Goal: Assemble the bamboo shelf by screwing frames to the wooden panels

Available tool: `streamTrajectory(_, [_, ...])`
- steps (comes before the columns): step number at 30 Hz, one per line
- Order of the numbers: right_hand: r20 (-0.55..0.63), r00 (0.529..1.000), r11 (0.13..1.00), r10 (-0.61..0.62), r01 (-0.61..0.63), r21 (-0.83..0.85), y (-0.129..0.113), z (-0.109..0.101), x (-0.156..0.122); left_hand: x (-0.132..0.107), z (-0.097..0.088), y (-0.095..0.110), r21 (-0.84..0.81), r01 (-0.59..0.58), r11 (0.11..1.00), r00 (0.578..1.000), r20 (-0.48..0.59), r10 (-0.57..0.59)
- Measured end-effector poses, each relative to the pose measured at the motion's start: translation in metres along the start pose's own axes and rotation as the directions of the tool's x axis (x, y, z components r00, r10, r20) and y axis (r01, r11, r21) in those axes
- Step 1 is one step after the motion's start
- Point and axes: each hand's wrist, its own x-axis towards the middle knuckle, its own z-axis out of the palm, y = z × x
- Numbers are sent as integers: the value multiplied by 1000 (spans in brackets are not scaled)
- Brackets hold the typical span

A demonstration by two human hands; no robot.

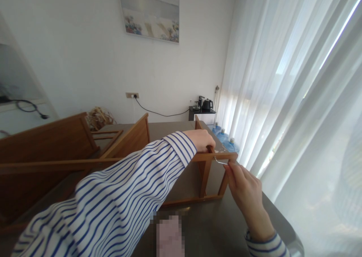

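Note:
A wooden frame (210, 176) of brown rails stands on a dark table (215, 226). My left hand (201, 140), in a blue-and-white striped sleeve, is closed over the frame's top rail near its right corner. My right hand (243, 187) pinches a small metal hex key (220, 161) whose bent end meets the frame's top right corner. The fingers of both hands are closed.
More wooden panels and rails (48, 147) lie to the left on the table. A blurred pink patch (169, 236) sits at the near edge. White curtains (294, 83) hang on the right; water bottles (224, 138) and a kettle stand (204, 108) are beyond.

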Motion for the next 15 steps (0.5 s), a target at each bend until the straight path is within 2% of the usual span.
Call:
streamTrajectory(8, [-23, 1000, 998, 1, -2, -67, -7, 3, -2, 0, 1, 0, 9, -8, 1000, 1000, -6, 8])
streamTrajectory(15, [11, 998, 986, -54, 55, -160, -13, -10, 15, 2, 3, -1, 8, -8, 1000, 1000, -11, 8])
